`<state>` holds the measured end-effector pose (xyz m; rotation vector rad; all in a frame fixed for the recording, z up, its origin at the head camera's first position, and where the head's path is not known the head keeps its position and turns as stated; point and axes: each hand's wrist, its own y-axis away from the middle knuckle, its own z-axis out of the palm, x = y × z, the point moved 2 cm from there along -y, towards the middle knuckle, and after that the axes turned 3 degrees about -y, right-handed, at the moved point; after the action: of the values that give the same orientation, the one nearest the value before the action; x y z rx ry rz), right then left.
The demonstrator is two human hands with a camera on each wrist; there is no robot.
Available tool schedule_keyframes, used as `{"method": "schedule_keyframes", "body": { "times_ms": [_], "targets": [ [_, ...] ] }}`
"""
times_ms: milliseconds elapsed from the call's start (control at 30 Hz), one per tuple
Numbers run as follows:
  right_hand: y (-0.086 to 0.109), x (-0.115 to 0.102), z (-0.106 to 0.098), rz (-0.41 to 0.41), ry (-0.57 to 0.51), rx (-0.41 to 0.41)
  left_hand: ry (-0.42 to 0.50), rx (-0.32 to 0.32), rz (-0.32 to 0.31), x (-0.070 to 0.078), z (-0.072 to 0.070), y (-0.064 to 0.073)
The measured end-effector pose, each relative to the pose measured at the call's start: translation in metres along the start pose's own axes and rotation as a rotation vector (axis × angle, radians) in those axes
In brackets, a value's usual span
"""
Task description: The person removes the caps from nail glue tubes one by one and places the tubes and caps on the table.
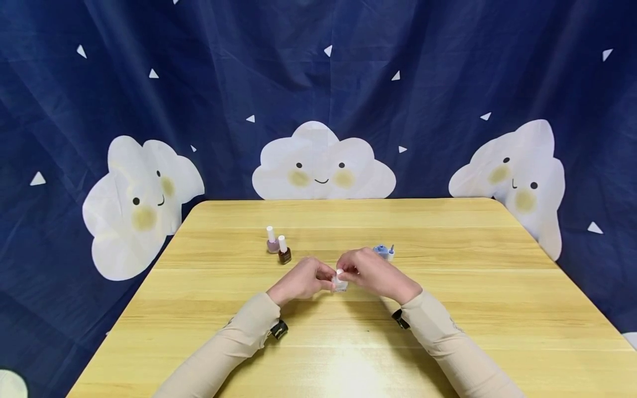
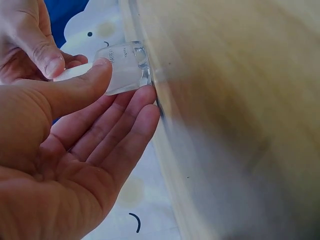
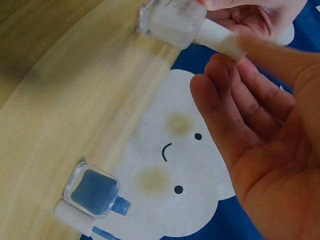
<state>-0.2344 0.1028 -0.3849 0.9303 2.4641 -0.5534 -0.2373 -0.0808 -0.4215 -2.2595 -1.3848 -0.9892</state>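
A clear glass nail polish bottle with whitish contents [image 2: 125, 67] stands on the table between the two hands, its white cap [image 3: 220, 39] on the neck. The left hand [image 1: 304, 279] pinches the bottle's body between thumb and fingers. From the other side the right hand [image 1: 374, 271] grips the white cap with thumb and fingertips. To the right of the hands stands an uncapped blue nail polish bottle [image 3: 95, 192], with its white brush cap [image 3: 75, 216] upright beside it, brush pointing up.
Left of centre, a mauve nail polish bottle [image 1: 272, 245] and a dark brown one [image 1: 285, 256] stand close together, both with white caps. The wooden table [image 1: 209, 237] ends at a dark blue cloud-patterned curtain [image 1: 298, 66].
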Motion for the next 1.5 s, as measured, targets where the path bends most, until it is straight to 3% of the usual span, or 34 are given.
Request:
{"method": "schedule_keyframes", "body": {
  "times_ms": [200,467,800,933,1200,1500],
  "targets": [
    [0.0001,0.0039,0.0024,0.102,-0.026,0.013,-0.011,0.007,-0.013,0.0003,-0.0003,0.0009],
    [-0.0020,0.0026,0.0033,0.050,0.006,0.043,-0.023,0.004,-0.011,0.0017,-0.0004,0.0003],
    [-0.0020,0.0030,0.0032,-0.012,-0.022,0.015,-0.023,-0.001,0.023,0.0034,0.0001,0.0013],
    [-0.0017,0.0048,0.0047,-0.005,-0.026,0.014,-0.029,-0.003,0.014,0.0028,0.0000,0.0014],
    [-0.0016,0.0056,0.0083,0.073,-0.018,0.057,-0.069,0.005,0.055,0.0022,-0.0008,0.0007],
    [-0.0024,0.0025,0.0057,0.009,0.008,0.040,-0.044,-0.007,0.033,0.0012,-0.0004,-0.0003]
  ]
}}
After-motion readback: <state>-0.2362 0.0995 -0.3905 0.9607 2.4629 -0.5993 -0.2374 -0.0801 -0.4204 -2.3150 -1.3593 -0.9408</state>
